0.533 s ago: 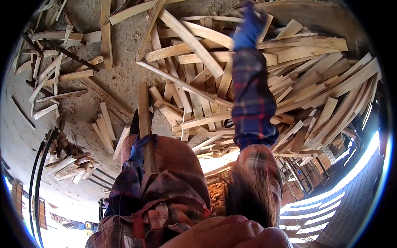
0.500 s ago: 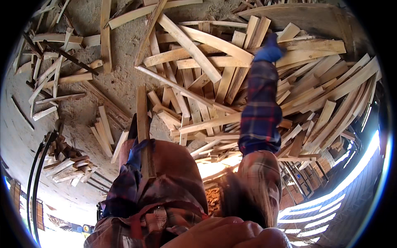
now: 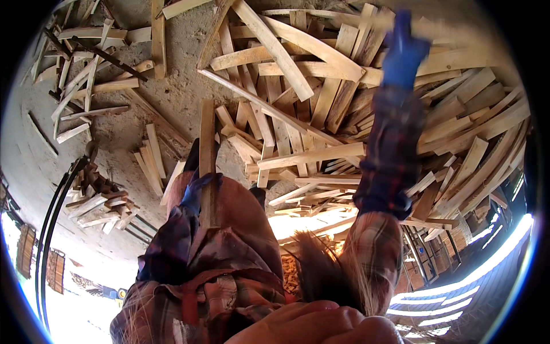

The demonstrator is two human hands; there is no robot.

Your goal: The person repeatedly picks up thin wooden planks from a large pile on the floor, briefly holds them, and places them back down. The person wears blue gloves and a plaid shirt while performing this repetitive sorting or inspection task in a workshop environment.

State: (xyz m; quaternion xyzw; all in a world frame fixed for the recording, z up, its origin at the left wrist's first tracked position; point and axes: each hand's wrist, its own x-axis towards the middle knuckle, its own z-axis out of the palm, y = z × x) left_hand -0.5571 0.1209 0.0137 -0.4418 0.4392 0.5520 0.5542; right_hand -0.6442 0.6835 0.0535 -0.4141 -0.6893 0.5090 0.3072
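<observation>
My left hand (image 3: 195,192), in a blue glove, is closed around a narrow wooden slat (image 3: 207,143). The slat stands lengthwise over my left thigh, its lower end against my clothing. Far out at the upper right, my right hand (image 3: 404,54) reaches over a heap of wooden slats (image 3: 338,103), also blue-gloved. One finger points straight ahead and the hand looks open, though slightly smeared by motion. Beside its fingers a pale wooden piece (image 3: 452,34) is blurred; I cannot see the hand gripping it.
Curved offcuts (image 3: 498,149) lie stacked to the right. Loose sticks (image 3: 80,86) are scattered at the far left, and a small wood pile (image 3: 106,203) sits nearer. Black cables (image 3: 51,223) hang at the left. A metal frame (image 3: 424,252) stands at the right.
My right hand has moved farther out and to the right over the heap, and wood beside it is now blurred. My left hand still holds its slat. The whole view has shifted slightly.
</observation>
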